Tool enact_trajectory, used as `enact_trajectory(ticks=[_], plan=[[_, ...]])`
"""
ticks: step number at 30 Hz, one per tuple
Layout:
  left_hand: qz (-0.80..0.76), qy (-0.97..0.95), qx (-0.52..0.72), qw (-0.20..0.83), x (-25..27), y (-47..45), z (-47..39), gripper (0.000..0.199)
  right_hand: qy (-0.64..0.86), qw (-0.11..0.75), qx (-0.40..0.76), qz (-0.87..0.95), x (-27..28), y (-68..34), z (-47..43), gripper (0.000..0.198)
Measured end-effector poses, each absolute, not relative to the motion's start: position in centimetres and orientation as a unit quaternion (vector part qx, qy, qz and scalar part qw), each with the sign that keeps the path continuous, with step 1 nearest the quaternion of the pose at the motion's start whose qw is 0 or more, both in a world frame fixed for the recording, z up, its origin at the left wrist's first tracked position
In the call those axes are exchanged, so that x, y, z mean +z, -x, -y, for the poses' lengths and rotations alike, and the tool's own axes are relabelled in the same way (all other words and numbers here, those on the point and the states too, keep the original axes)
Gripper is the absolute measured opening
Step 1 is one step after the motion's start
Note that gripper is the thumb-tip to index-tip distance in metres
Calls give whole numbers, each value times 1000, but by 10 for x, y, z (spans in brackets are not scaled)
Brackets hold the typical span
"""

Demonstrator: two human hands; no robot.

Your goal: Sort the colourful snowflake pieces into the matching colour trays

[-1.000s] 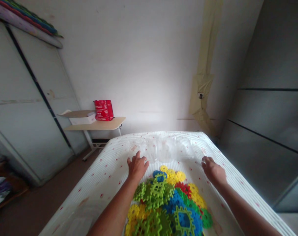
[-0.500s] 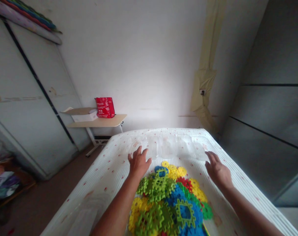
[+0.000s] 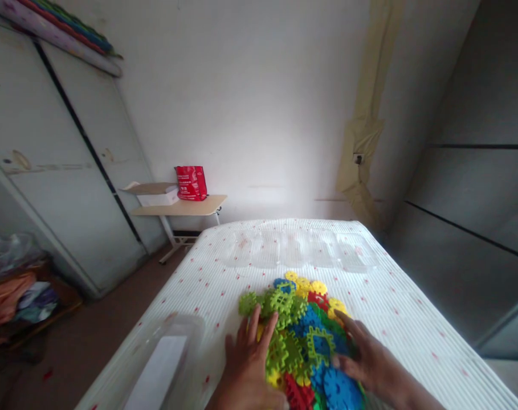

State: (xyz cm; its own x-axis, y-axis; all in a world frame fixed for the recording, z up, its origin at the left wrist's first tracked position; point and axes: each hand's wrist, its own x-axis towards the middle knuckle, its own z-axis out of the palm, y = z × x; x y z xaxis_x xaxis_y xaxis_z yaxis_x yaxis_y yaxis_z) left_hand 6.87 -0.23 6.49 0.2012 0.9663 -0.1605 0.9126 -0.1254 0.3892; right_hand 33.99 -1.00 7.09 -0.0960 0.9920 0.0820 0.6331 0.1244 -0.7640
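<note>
A heap of plastic gear-shaped building pieces (image 3: 301,336) in green, blue, yellow and red lies on the striped, red-specked cloth in front of me. My left hand (image 3: 252,359) rests against the heap's left side, fingers spread over the green pieces. On the right side, my right hand (image 3: 361,353) touches the yellow and blue pieces with thumb and fingers apart. A square green frame piece (image 3: 321,344) lies between the two hands. Beyond the heap, several clear plastic trays (image 3: 265,250) stand in a row.
At the left front lies a clear container (image 3: 194,336) with a white box (image 3: 158,370) in it. A small wooden table (image 3: 199,206) by the wall holds a red bag (image 3: 191,183) and a white carton (image 3: 158,197). Grey cabinets (image 3: 476,188) stand on the right.
Both hands have come back from near the clear trays to the heap, one on each side. Some pieces at the near end of the heap have shifted. The view has turned slightly left.
</note>
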Motion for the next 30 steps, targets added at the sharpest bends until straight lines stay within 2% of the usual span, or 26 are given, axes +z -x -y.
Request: enact_trajectory(ticks=[4,8,10,15,21,26,30], plan=[[-581,-777,132,200,56,-76,-4,113,563,298,340,691,70,-312,5,78],[-540,-778,233,222,49,-84,-3,88,522,374,447,623,74,-294,3,89],[-519,-771,275,247,48,-88,-2,82,485,415,525,563,77,-288,5,92],[-497,-737,344,302,57,-96,-2,74,448,463,613,458,89,-278,7,83],[-479,-666,438,368,76,-89,-3,71,437,453,560,539,115,-277,-9,50],[-447,-604,489,443,74,-84,-2,64,405,435,523,611,130,-277,-21,36],[-414,-574,519,479,66,-84,3,85,405,429,486,645,131,-271,-27,36]])
